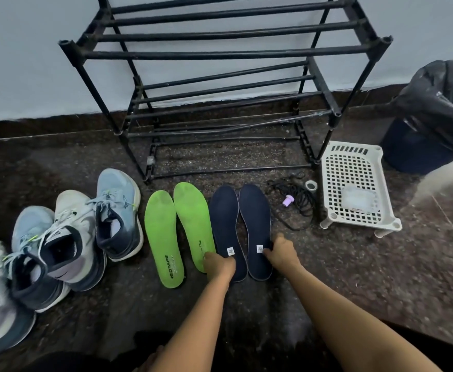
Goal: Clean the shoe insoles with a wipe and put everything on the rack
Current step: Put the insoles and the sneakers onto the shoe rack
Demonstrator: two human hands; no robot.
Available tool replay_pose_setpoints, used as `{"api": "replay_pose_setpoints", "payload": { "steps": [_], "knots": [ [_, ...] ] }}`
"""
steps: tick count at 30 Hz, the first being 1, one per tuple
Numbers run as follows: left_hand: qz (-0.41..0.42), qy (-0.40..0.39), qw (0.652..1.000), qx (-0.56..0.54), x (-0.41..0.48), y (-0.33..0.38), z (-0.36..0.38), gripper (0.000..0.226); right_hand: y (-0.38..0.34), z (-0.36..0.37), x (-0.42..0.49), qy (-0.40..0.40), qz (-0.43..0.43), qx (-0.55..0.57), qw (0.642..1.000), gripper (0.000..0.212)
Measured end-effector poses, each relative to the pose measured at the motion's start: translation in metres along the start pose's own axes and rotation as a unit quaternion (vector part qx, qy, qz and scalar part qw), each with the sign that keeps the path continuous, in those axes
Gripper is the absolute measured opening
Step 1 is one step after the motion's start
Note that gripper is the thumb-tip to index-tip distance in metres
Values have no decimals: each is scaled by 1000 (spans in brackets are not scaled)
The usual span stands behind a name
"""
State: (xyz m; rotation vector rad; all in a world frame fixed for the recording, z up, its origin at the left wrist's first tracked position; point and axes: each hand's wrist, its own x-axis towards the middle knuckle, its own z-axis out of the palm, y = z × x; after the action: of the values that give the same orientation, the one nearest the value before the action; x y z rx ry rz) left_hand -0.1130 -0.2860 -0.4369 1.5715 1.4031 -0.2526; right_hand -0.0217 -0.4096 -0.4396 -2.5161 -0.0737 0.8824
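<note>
Two green insoles and two navy insoles lie side by side on the dark floor in front of a black metal shoe rack. My left hand grips the heel end of the left navy insole, next to the right green insole. My right hand pinches the heel edge of the right navy insole. A clear pack of wipes rests on a white perforated stool at the right.
Several sneakers stand in a cluster at the left. A tangled black cord, a small purple cap and a tape roll lie beside the stool. A bin lined with a black bag stands at the far right against the pale wall.
</note>
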Motion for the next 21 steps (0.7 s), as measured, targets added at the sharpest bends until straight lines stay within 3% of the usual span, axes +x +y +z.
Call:
{"api": "replay_pose_setpoints", "payload": {
  "steps": [6, 11, 18, 21],
  "knots": [
    [11, 21, 1000, -13, -1, 7, 4, 44, -1, 0, -1, 6, -3, 63, 998, 7],
    [79, -14, 996, 33, 1, 14, -3, 22, -6, -6, -4, 15, -21, 95, 995, 17],
    [42, -53, 996, -56, 2, 16, 2, 30, -8, -15, -8, -6, -6, 101, 995, 13],
    [34, -45, 996, -72, 4, 20, 3, 35, -1, -16, -3, -36, 13, 61, 997, 28]
  ]
}}
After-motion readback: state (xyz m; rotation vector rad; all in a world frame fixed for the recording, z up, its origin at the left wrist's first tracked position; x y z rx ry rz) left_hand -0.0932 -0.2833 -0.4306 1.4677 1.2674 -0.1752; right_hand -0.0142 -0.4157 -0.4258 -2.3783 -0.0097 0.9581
